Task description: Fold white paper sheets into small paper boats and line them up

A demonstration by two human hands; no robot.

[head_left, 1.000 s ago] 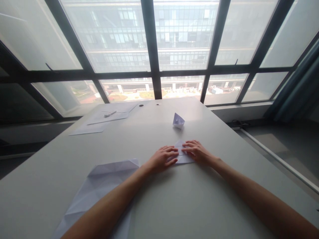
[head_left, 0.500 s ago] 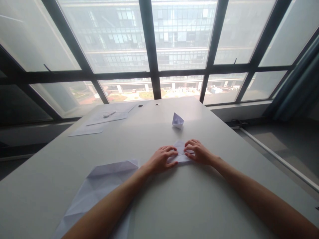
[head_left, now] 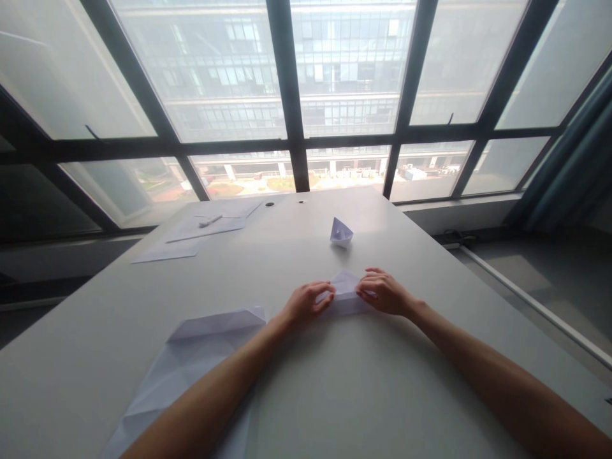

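A small folded sheet of white paper (head_left: 346, 293) lies on the table in front of me, its far edge coming to a point. My left hand (head_left: 308, 301) pinches its left end between thumb and fingers. At the right end, my right hand (head_left: 382, 293) grips the paper with the fingers curled in. A strip along the near side shows between the hands, while both ends are hidden under my fingers. Just beyond stands a small folded paper boat (head_left: 341, 233).
A large creased paper sheet (head_left: 191, 357) lies partly under my left forearm. Farther left on the white table (head_left: 363, 395) are flat sheets (head_left: 165, 250) with a white pen-like object (head_left: 210, 221) on top. Windows (head_left: 354, 70) rise behind the table; a curtain (head_left: 564, 166) hangs at right.
My hands have moved slightly apart toward the paper's ends, and the fingers have closed on it. The near strip of the paper now looks lifted or folded differently. The boat has stayed put.
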